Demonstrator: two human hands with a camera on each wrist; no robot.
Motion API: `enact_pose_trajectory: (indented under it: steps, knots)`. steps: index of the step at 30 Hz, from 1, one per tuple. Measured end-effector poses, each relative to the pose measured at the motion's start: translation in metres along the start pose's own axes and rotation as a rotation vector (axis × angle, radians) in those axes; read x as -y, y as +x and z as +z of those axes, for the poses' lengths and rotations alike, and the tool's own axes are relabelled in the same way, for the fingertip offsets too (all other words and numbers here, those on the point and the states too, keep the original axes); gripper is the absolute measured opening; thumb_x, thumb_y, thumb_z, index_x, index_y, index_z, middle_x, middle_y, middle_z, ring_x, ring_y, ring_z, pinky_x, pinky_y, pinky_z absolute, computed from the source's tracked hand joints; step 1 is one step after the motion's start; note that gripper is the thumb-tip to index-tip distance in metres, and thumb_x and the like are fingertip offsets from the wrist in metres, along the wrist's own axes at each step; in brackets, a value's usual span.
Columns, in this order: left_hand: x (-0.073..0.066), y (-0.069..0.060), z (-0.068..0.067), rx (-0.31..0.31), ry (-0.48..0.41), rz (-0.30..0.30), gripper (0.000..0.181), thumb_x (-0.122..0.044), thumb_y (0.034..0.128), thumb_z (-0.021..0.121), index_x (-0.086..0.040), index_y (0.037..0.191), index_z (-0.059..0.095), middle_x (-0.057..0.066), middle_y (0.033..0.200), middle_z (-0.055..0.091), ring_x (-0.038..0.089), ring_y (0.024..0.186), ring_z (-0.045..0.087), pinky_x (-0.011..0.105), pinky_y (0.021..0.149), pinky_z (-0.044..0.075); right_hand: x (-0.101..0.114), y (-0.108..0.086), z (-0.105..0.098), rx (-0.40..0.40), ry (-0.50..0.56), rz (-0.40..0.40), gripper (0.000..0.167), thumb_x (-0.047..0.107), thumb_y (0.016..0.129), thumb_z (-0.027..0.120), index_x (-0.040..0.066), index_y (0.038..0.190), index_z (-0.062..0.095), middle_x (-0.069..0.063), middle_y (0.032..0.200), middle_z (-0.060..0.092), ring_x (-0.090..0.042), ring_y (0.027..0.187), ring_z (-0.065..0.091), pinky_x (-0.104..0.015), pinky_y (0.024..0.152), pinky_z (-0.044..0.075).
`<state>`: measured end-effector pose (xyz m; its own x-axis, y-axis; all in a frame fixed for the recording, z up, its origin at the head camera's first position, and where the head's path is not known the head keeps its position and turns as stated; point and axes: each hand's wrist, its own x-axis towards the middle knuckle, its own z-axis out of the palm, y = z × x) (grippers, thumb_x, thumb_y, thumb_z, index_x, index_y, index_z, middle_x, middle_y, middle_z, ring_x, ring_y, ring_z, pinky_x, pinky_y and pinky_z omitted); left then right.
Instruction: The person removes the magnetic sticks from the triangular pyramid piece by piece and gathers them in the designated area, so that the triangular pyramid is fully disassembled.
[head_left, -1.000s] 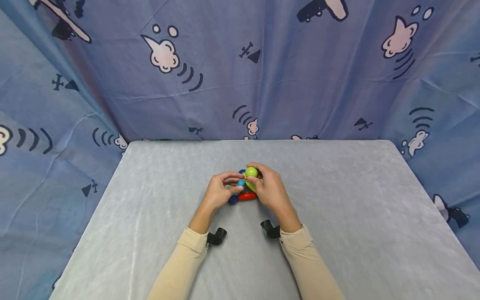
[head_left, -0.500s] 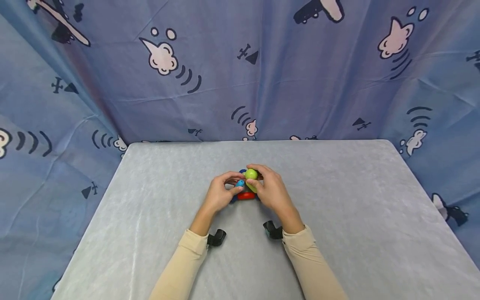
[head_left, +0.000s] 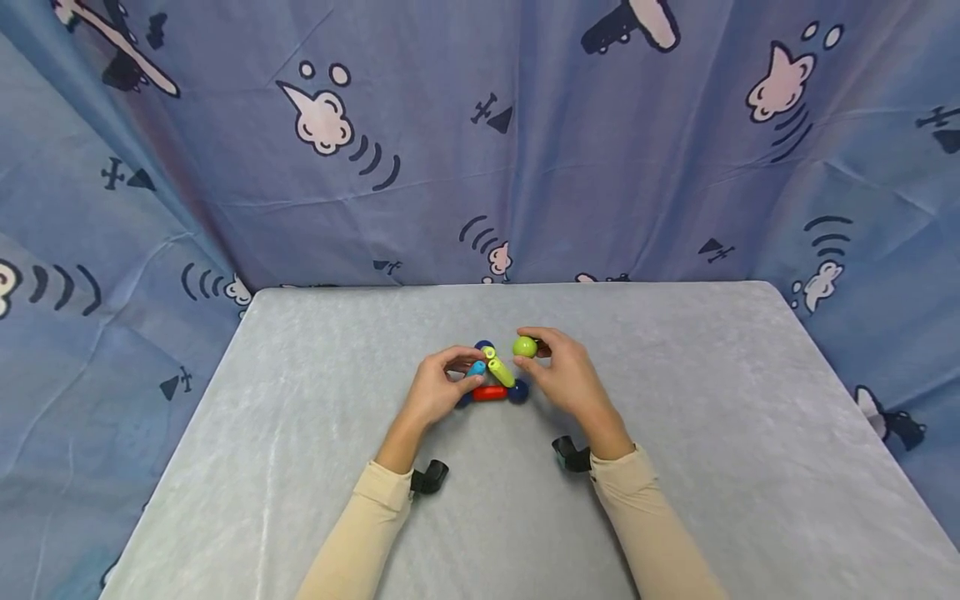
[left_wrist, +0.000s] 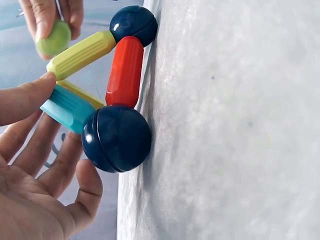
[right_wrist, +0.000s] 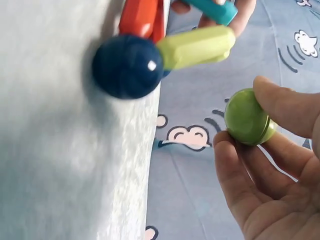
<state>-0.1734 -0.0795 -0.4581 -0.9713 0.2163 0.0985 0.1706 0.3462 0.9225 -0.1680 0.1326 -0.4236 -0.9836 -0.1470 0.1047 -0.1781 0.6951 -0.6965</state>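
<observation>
While your right hand [head_left: 566, 375] pinches the green ball [head_left: 525, 347] near head-view centre, right of the yellow rods [head_left: 501, 372], your left hand [head_left: 435, 385] pinches the blue rod [left_wrist: 70, 109], farther left; red rod [left_wrist: 125, 72] below, touching two navy balls [left_wrist: 122, 137].

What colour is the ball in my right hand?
The ball in your right hand is green, showing best in the right wrist view.

place: curtained-off tabletop workspace | patterned blue curtain [head_left: 420, 221] | grey-covered table [head_left: 735, 408] | wider room hidden
</observation>
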Motion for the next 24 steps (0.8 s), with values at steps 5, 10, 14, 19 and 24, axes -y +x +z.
enact_pose_trajectory:
  steps: [5, 10, 14, 19, 24]
  knots:
    - [0.002, -0.002, -0.002, -0.009, 0.011, -0.039, 0.030, -0.005, 0.0819, 0.080, -0.012, 0.110, 0.074, 0.009, 0.109, 0.074, 0.025, 0.096, 0.069, 0.039, 0.083, 0.057, -0.011, 0.004, -0.006, 0.009, -0.020, 0.012, 0.047, 0.021, 0.091, 0.074, 0.011, 0.135, 0.060, -0.014, 0.131, 0.062, -0.031, 0.111, 0.064, -0.047, 0.095, 0.053]
    - [0.006, -0.004, -0.005, 0.006, 0.038, -0.044, 0.030, -0.005, 0.0828, 0.079, -0.013, 0.111, 0.074, 0.009, 0.106, 0.074, 0.024, 0.096, 0.069, 0.034, 0.081, 0.056, -0.020, 0.008, -0.013, 0.012, -0.044, 0.023, 0.047, 0.019, 0.090, 0.074, 0.010, 0.135, 0.060, -0.015, 0.130, 0.061, -0.032, 0.112, 0.064, -0.047, 0.096, 0.052]
    - [0.008, -0.009, -0.008, 0.000, 0.080, -0.054, 0.032, -0.004, 0.0824, 0.079, -0.014, 0.112, 0.073, 0.007, 0.107, 0.074, 0.023, 0.097, 0.069, 0.032, 0.079, 0.054, -0.027, 0.010, -0.017, 0.024, -0.065, 0.029, 0.047, 0.019, 0.091, 0.074, 0.010, 0.135, 0.060, -0.015, 0.131, 0.060, -0.033, 0.114, 0.063, -0.048, 0.097, 0.052]
    - [0.010, -0.015, -0.013, -0.010, 0.096, -0.088, 0.033, -0.001, 0.0804, 0.080, -0.012, 0.111, 0.073, 0.007, 0.106, 0.074, 0.023, 0.096, 0.070, 0.034, 0.081, 0.056, -0.037, 0.010, -0.022, 0.037, -0.074, 0.033, 0.048, 0.019, 0.092, 0.073, 0.008, 0.136, 0.059, -0.017, 0.134, 0.059, -0.035, 0.115, 0.063, -0.048, 0.097, 0.052]
    - [0.012, -0.016, -0.015, 0.007, 0.103, -0.096, 0.031, 0.001, 0.0812, 0.079, -0.009, 0.110, 0.073, 0.009, 0.107, 0.074, 0.024, 0.097, 0.068, 0.036, 0.083, 0.057, -0.046, 0.009, -0.025, 0.035, -0.080, 0.028, 0.048, 0.018, 0.091, 0.073, 0.007, 0.136, 0.058, -0.019, 0.134, 0.058, -0.035, 0.114, 0.064, -0.048, 0.096, 0.052]
